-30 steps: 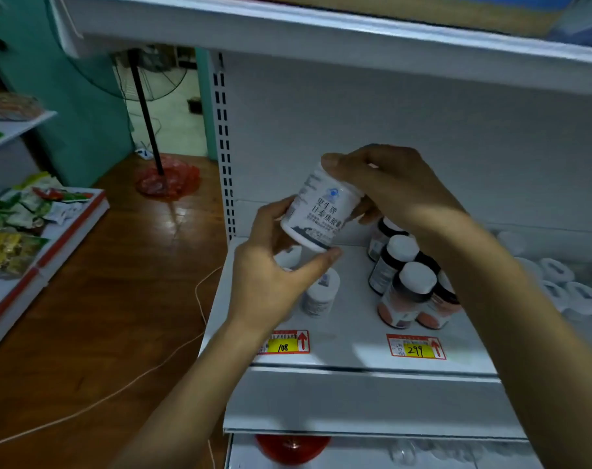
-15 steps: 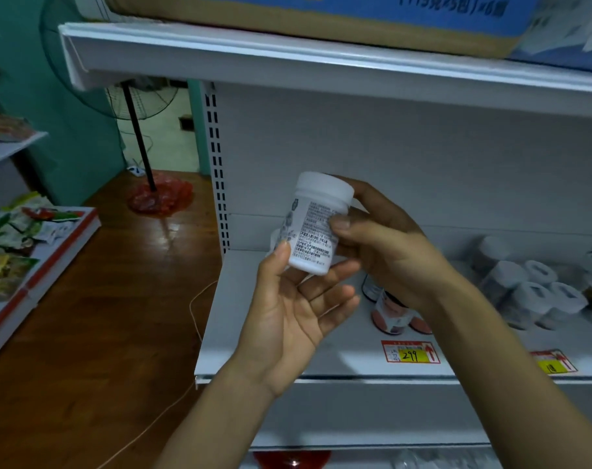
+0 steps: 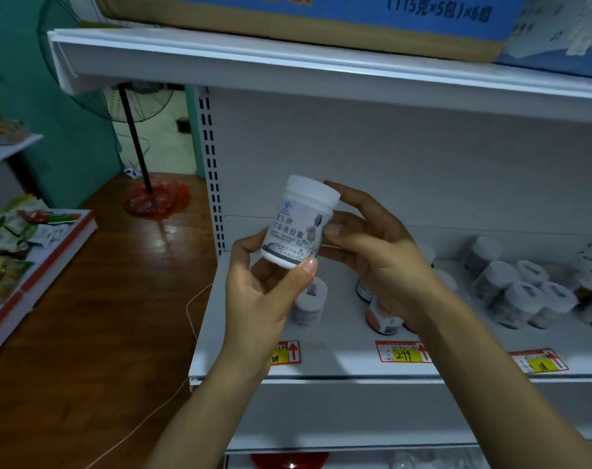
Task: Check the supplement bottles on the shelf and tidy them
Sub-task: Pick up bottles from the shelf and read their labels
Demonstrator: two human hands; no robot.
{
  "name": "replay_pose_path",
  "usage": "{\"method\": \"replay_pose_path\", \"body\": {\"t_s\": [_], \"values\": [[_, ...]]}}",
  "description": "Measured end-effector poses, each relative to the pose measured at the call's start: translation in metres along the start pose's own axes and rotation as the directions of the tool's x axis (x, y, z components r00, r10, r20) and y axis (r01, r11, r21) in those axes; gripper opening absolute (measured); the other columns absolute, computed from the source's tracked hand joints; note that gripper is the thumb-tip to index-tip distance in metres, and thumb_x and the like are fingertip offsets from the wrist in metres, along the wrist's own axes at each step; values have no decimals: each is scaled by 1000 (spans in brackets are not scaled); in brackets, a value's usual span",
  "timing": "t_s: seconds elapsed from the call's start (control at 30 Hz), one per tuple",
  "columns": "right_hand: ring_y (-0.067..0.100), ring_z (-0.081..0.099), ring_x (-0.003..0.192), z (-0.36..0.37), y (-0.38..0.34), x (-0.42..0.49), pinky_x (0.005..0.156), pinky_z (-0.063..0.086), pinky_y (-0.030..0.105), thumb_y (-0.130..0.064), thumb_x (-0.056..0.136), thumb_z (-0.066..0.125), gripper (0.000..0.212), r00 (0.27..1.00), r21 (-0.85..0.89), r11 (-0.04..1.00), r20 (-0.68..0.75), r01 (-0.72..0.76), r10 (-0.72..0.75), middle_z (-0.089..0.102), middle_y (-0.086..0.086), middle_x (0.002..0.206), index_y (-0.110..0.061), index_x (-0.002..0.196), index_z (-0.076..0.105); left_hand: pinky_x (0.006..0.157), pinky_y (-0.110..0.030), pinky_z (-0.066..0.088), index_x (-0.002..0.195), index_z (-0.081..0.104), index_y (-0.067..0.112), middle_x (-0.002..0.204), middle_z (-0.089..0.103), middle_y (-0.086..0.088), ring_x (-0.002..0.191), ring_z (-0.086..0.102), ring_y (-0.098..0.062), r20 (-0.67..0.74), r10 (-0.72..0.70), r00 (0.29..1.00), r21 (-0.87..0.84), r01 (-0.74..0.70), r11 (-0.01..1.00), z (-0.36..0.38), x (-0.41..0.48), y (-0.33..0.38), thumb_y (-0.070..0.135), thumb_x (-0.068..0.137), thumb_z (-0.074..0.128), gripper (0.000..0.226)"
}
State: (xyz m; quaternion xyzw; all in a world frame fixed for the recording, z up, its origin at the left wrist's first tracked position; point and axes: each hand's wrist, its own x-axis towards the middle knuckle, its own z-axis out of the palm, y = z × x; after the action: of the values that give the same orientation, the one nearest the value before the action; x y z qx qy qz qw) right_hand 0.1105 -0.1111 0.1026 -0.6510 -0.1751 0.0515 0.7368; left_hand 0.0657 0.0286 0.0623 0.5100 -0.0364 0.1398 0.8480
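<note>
Above shelf, left hand, right hand hold one bottle.

Head view: close, forward-down at shelf, hands central.

White bottle: smooth plastic, printed label; shelf: matt painted metal; floor: glossy wood

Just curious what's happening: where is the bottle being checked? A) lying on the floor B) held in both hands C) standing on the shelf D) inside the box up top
B: the left hand grips the bottle near its base and the right hand holds its side.
</note>
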Motion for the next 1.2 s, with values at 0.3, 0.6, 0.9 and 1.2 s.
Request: {"method": "replay_pose_path", "body": {"t_s": [0.3,0.6,0.9,1.2], "values": [[22,67,106,9,10,-3,91,54,41,-16,74,73,61,1000,-51,999,-25,1,-2,68,9,113,-26,132,53,76,-11,49,111,50,31,119,60,5,105,60,-8,16,431,902,542,-369,754,-9,-1,-15,8,71,82,56],[22,65,106,-9,10,-5,85,53,32,-12,70,76,69,998,-41,998,52,46,-43,67,7,113,-24,133,52,89,-28,54,135,42,29,127,63,-3,112,63,-18,80,-65,995,105,56,993,-8,-9,-15,43,73,71,70],[38,57,117,-32,7,-3,89,52,50,0,71,68,75,954,47,999,300,-6,-9,50,20,138,-24,139,45,56,-22,59,111,71,5,110,69,-20,68,72,-21,335,-626,704,-396,708,585,-5,1,-3,46,71,73,57],[24,59,115,-34,13,1,90,52,33,10,75,60,69,979,58,998,206,-3,-9,64,4,119,-26,133,50,71,-26,58,99,54,16,101,74,-6,98,69,-29,54,-243,968,-183,249,951,2,3,-22,11,68,68,34]]}}
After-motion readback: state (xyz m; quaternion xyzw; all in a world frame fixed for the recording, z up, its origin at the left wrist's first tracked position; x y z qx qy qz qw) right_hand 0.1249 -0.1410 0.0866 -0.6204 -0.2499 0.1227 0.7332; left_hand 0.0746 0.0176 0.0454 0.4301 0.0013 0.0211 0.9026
